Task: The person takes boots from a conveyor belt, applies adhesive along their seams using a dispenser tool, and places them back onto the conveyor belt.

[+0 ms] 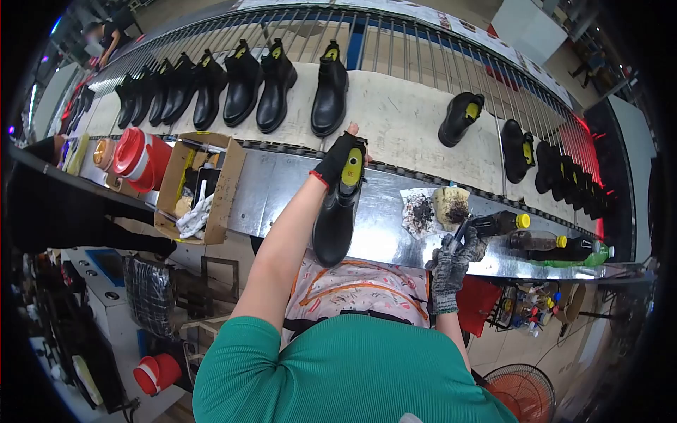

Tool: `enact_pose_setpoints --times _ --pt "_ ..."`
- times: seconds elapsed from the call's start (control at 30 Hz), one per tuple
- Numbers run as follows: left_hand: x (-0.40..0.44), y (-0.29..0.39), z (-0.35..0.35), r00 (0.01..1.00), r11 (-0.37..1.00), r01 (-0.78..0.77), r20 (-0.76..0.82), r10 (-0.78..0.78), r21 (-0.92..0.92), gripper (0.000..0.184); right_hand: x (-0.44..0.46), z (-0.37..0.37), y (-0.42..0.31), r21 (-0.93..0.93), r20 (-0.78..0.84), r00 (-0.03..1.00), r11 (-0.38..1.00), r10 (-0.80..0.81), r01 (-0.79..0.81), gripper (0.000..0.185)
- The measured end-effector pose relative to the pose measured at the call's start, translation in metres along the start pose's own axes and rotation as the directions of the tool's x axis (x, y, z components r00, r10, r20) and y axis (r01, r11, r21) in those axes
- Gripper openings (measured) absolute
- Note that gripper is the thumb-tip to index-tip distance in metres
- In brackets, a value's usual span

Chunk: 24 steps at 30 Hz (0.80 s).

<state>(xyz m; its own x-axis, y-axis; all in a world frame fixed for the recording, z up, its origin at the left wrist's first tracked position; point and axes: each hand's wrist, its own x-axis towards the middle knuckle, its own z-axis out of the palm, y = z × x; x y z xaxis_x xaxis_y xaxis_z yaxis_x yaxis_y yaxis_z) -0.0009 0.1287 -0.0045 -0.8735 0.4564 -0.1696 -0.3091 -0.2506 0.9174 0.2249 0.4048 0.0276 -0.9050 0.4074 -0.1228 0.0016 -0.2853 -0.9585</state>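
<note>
My left hand, in a black fingerless glove with red trim, grips the top of a black ankle boot with a yellow-green insole. The boot hangs toe toward me over the metal bench's front part. My right hand, in a grey knit glove, is closed around a thin dark tool whose kind I cannot make out. Just beyond it lie a stained yellowish sponge and a white sheet with black smears. A dark bottle with a yellow cap lies beside the right hand.
Black boots stand along the pale conveyor belt behind the metal bench. On the left are a cardboard box and a red-and-white jug. Several bottles lie at right. Another person is far left.
</note>
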Motion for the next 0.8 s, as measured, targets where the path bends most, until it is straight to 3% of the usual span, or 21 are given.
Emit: enact_pose_setpoints --times 0.03,0.07,0.1,0.17,0.23,0.27,0.37,0.4,0.43,0.5,0.53,0.63,0.67,0.73,0.8 --pt "-0.007 0.008 0.008 0.998 0.999 0.011 -0.064 -0.008 0.041 0.085 0.006 -0.007 0.010 0.054 0.037 0.999 0.998 -0.038 0.036 0.072" --pt "-0.014 0.017 0.014 0.992 0.996 0.022 -0.126 -0.011 0.081 0.086 0.007 -0.015 0.018 -0.067 0.041 0.998 0.997 0.037 -0.034 0.069" --pt "-0.021 0.023 0.015 0.997 0.994 -0.064 -0.033 0.068 0.090 0.086 0.006 -0.020 0.023 -0.188 0.039 0.994 0.977 0.106 -0.097 0.066" --pt "-0.039 0.035 0.018 0.992 0.992 -0.123 0.018 0.122 0.026 0.086 -0.009 -0.017 0.016 -0.007 0.028 0.967 0.967 0.254 -0.254 0.060" --pt "-0.063 0.046 0.024 0.934 0.933 -0.348 0.057 0.353 -0.089 0.083 -0.020 0.002 -0.015 -0.117 -0.029 0.982 0.975 0.186 -0.188 0.055" --pt "-0.073 0.053 0.023 0.872 0.886 -0.432 0.170 0.458 -0.168 0.081 -0.021 0.009 -0.030 -0.005 0.015 0.990 0.990 0.144 -0.144 0.045" --pt "-0.104 0.068 0.049 0.796 0.785 -0.578 0.060 0.603 -0.224 0.078 -0.009 -0.008 -0.016 -0.124 -0.003 0.999 0.992 -0.038 0.038 0.022" --pt "-0.108 0.070 0.052 0.783 0.781 -0.597 0.082 0.617 -0.182 0.078 -0.005 -0.009 -0.013 -0.191 -0.017 1.000 0.981 0.018 -0.020 0.016" --pt "-0.111 0.072 0.052 0.768 0.774 -0.618 0.102 0.632 -0.139 0.078 0.001 -0.014 -0.002 -0.123 -0.006 0.985 0.977 0.172 -0.171 0.018" --pt "-0.112 0.078 0.060 0.764 0.771 -0.631 0.102 0.637 -0.088 0.080 -0.007 -0.012 -0.012 -0.069 0.067 0.957 0.958 0.282 -0.277 0.015" --pt "-0.112 0.079 0.065 0.765 0.770 -0.636 0.083 0.638 -0.060 0.081 -0.007 -0.011 -0.022 -0.038 0.201 0.936 0.957 0.291 -0.289 0.020" --pt "-0.109 0.083 0.072 0.743 0.754 -0.657 0.157 0.651 -0.014 0.084 -0.003 0.014 -0.071 -0.266 0.434 0.865 0.953 0.252 -0.145 0.043" --pt "-0.108 0.085 0.074 0.735 0.750 -0.662 0.193 0.651 -0.008 0.084 0.002 0.024 -0.085 -0.489 0.530 0.832 0.860 0.165 0.142 0.043" --pt "-0.101 0.088 0.074 0.712 0.738 -0.675 0.282 0.643 0.021 0.086 0.009 0.044 -0.115 -0.554 0.750 0.661 0.534 -0.014 0.639 0.040" --pt "-0.099 0.090 0.078 0.708 0.744 -0.669 0.317 0.631 0.013 0.087 0.011 0.058 -0.128 -0.522 0.821 0.569 0.349 -0.039 0.778 0.039"
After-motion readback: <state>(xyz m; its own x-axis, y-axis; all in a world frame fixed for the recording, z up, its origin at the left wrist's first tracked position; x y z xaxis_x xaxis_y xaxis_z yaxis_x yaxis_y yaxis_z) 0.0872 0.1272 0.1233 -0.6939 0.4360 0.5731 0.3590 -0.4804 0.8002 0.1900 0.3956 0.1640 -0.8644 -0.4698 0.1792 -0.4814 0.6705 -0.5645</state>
